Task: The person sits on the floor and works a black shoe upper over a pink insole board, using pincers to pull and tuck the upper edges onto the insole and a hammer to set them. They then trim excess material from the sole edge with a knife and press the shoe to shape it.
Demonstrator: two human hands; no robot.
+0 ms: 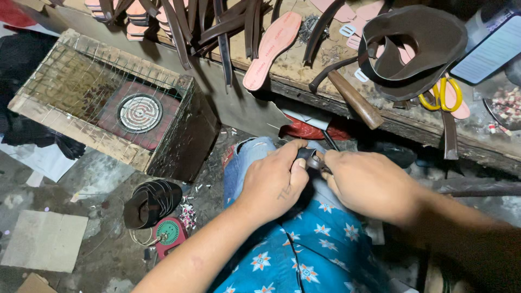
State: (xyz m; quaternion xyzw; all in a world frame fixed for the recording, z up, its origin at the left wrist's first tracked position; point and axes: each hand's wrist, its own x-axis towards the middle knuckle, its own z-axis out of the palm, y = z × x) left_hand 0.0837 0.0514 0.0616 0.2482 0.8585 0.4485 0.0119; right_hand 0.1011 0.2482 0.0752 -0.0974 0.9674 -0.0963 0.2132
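Observation:
My left hand (274, 182) and my right hand (369, 182) meet over my lap, both pinching a small dark strap piece (309, 159) with a metal part between the fingertips. The thumbs and forefingers of both hands close on it. Below the hands lie my jeans knee (247, 163) and a blue flowered shirt (309, 249). Most of the small piece is hidden by my fingers.
A worn workbench (391, 116) ahead holds dark leather straps (228, 27), pink insoles (271, 49), a wooden-handled tool (355, 100), a brown cut leather piece (418, 49) and yellow scissors (448, 92). A wire-covered wooden box with a coil heater (140, 113) stands left. A dark sandal (152, 203) lies on the floor.

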